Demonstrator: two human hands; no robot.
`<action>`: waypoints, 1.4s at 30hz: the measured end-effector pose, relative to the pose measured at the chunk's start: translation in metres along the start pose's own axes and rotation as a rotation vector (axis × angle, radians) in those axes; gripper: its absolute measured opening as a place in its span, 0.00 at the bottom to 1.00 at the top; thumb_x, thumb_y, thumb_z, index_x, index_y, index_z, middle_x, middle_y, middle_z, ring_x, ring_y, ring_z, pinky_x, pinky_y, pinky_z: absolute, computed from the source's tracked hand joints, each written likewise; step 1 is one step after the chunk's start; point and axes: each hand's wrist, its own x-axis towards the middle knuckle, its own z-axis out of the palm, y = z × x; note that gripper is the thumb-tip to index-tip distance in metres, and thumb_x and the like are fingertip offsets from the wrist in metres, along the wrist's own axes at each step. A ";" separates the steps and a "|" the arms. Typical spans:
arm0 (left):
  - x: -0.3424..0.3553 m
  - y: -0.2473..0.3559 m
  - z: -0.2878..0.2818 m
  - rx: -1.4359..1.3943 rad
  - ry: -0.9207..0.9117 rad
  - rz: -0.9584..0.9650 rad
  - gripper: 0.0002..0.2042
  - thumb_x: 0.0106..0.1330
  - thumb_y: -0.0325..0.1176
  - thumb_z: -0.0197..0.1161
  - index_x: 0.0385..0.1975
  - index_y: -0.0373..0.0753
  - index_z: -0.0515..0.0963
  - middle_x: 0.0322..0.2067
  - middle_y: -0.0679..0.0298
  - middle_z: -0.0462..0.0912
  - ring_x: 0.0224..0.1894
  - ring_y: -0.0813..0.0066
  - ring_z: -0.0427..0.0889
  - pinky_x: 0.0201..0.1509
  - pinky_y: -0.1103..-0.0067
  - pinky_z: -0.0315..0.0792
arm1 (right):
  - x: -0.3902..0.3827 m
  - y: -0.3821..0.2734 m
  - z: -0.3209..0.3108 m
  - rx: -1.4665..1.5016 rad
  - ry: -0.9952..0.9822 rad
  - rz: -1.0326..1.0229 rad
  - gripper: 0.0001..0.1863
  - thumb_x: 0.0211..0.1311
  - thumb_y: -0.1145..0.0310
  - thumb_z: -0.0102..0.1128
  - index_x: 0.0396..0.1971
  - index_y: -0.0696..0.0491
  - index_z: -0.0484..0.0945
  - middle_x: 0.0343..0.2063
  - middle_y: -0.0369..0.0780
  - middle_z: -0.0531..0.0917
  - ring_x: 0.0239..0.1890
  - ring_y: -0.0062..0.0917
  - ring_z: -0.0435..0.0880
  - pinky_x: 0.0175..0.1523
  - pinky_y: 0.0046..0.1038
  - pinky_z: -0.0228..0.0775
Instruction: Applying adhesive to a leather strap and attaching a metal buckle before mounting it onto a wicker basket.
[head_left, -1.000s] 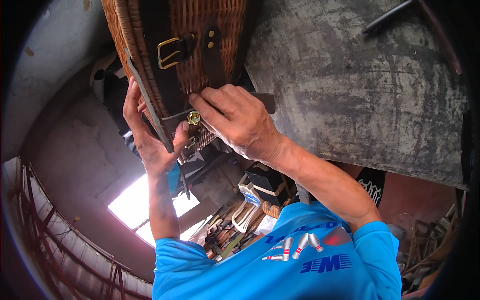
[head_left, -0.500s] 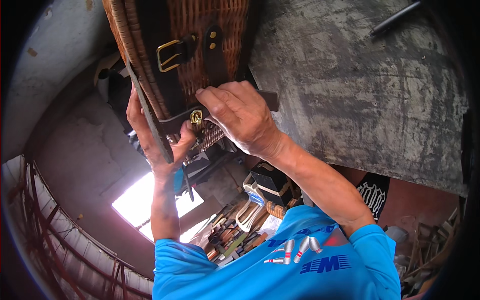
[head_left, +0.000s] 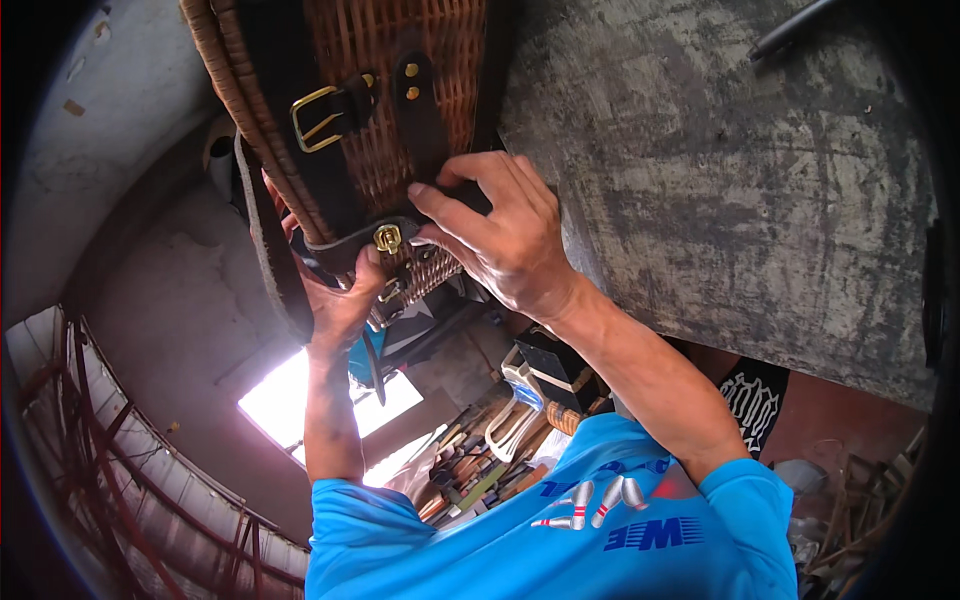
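Observation:
A brown wicker case (head_left: pixel 345 40) with dark leather trim and gold buckles (head_left: pixel 320 120) is before me at the upper left. My left hand (head_left: pixel 340 300) grips its near left corner, thumb beside a gold latch (head_left: pixel 388 238) and the other fingers partly hidden behind a hanging leather strap (head_left: pixel 265 245). Across the latch runs a dark leather band (head_left: pixel 345 248). My right hand (head_left: pixel 505 235) is just right of the latch, its fingers curved and apart. Index finger and thumb tips are at the band's right part, which the hand partly covers.
A worn grey tabletop (head_left: pixel 700 190) fills the right side, with a dark rod-like object (head_left: pixel 790 30) at its far edge. Below are a white plastic chair (head_left: pixel 510 425), a black box (head_left: pixel 555 365) and piled strips of material (head_left: pixel 470 475). Scrap wood (head_left: pixel 860 510) lies lower right.
The case has shifted slightly left in view. My right hand's fingers have spread from a tighter grasp at the band. The hanging strap has swung left, covering less of my left palm.

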 end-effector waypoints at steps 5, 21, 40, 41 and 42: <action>-0.001 0.000 0.002 -0.051 0.022 -0.073 0.47 0.51 0.30 0.69 0.71 0.35 0.49 0.63 0.54 0.64 0.63 0.61 0.68 0.67 0.69 0.64 | 0.004 0.005 0.004 0.001 -0.015 0.007 0.23 0.37 0.69 0.77 0.40 0.49 0.83 0.35 0.37 0.78 0.37 0.31 0.79 0.39 0.33 0.69; 0.009 0.005 -0.003 0.123 -0.001 0.101 0.47 0.46 0.32 0.68 0.70 0.34 0.55 0.62 0.53 0.67 0.61 0.62 0.71 0.68 0.68 0.63 | 0.008 0.007 -0.015 0.053 -0.118 0.112 0.19 0.46 0.70 0.72 0.40 0.54 0.77 0.33 0.41 0.80 0.36 0.36 0.80 0.42 0.34 0.67; 0.014 -0.003 -0.008 0.198 -0.017 0.177 0.43 0.48 0.34 0.69 0.68 0.36 0.58 0.61 0.54 0.66 0.65 0.60 0.66 0.68 0.64 0.63 | 0.005 0.010 -0.007 0.136 -0.009 0.137 0.14 0.47 0.66 0.70 0.33 0.53 0.76 0.29 0.40 0.80 0.36 0.36 0.81 0.44 0.38 0.68; 0.013 -0.001 -0.008 0.199 -0.016 0.181 0.43 0.48 0.34 0.69 0.68 0.36 0.58 0.61 0.54 0.66 0.65 0.60 0.66 0.68 0.64 0.63 | 0.005 0.009 -0.007 0.138 -0.020 0.159 0.14 0.47 0.66 0.70 0.32 0.53 0.76 0.29 0.41 0.80 0.36 0.36 0.82 0.43 0.38 0.68; 0.013 0.001 -0.007 0.188 -0.015 0.162 0.43 0.48 0.35 0.69 0.68 0.36 0.58 0.61 0.54 0.66 0.65 0.60 0.66 0.68 0.64 0.63 | 0.005 0.008 -0.007 0.139 -0.031 0.180 0.14 0.47 0.66 0.70 0.31 0.53 0.76 0.28 0.41 0.80 0.35 0.37 0.82 0.43 0.38 0.68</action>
